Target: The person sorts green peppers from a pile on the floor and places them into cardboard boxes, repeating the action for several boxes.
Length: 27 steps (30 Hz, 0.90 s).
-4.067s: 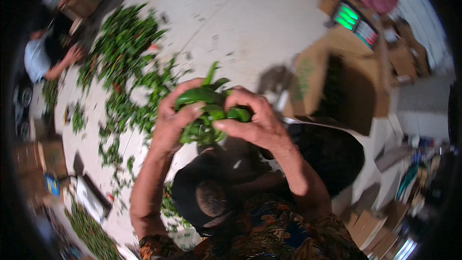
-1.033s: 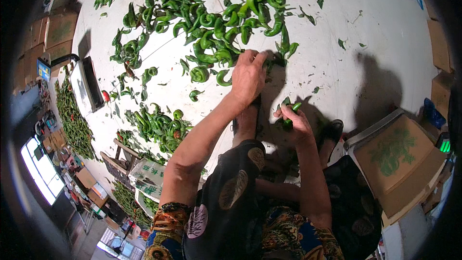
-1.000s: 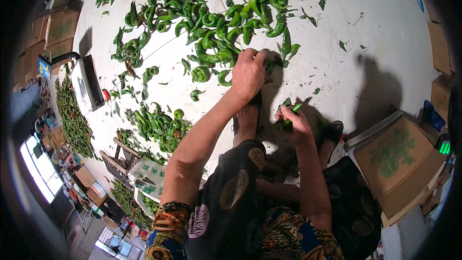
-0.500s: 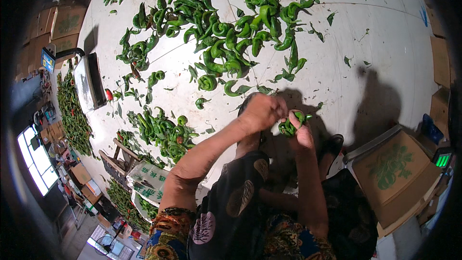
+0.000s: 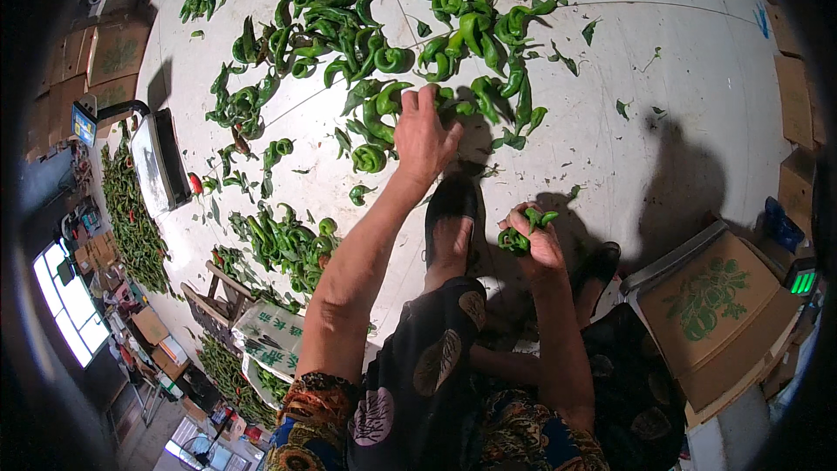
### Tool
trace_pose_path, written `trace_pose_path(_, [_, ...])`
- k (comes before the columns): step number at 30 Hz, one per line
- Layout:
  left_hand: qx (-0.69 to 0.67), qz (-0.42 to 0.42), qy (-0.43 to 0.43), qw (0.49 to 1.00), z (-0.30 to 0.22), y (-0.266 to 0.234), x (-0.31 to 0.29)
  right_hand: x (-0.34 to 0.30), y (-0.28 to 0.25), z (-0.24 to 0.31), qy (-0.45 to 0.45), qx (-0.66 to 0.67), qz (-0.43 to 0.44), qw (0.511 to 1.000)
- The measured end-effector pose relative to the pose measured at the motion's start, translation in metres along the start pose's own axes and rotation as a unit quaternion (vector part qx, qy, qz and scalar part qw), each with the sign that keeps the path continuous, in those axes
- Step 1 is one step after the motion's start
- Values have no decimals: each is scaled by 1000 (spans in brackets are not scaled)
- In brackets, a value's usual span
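Observation:
My left hand (image 5: 425,141) is stretched out over the near edge of a pile of curled green peppers (image 5: 384,57) on the pale floor. Its fingers are extended, with the thumb held apart, and the fingertips touch or hover just over the peppers there. A coiled green pepper (image 5: 369,158) lies beside that wrist. Lower and to the right, my right hand (image 5: 542,244) is closed round a few green peppers (image 5: 514,241), whose ends poke out between the fingers and thumb.
A smaller pepper heap (image 5: 283,244) lies left of my left forearm. At the right stands a cardboard box (image 5: 706,296). A scale (image 5: 159,161) and a wooden stool (image 5: 218,292) are at the left. My shoe (image 5: 452,201) is between my hands. Loose leaves dot the floor.
My left hand has moved away from my right hand, forward and left to the pepper pile. My right hand keeps its peppers and has shifted slightly down.

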State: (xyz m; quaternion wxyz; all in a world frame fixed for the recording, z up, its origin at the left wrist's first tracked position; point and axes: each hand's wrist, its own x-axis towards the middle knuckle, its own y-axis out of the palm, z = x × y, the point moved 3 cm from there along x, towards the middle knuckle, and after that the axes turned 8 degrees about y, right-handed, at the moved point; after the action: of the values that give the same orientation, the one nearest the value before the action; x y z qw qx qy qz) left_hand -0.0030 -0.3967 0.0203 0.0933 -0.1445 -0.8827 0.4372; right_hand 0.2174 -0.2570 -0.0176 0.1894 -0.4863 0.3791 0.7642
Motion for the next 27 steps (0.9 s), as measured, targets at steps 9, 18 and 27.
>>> trace_pose_path(9, [-276,201,84,936,-67,4,-83,-8,29,14,-75,37,89,993])
trace_pose_path(18, [-164,140,90,972,-52,3,-38,3,-7,0,-25,108,58,992])
trace_pose_path(27, [-67,58,30,996,-12,39,10,-14,14,29,-56,159,122,978])
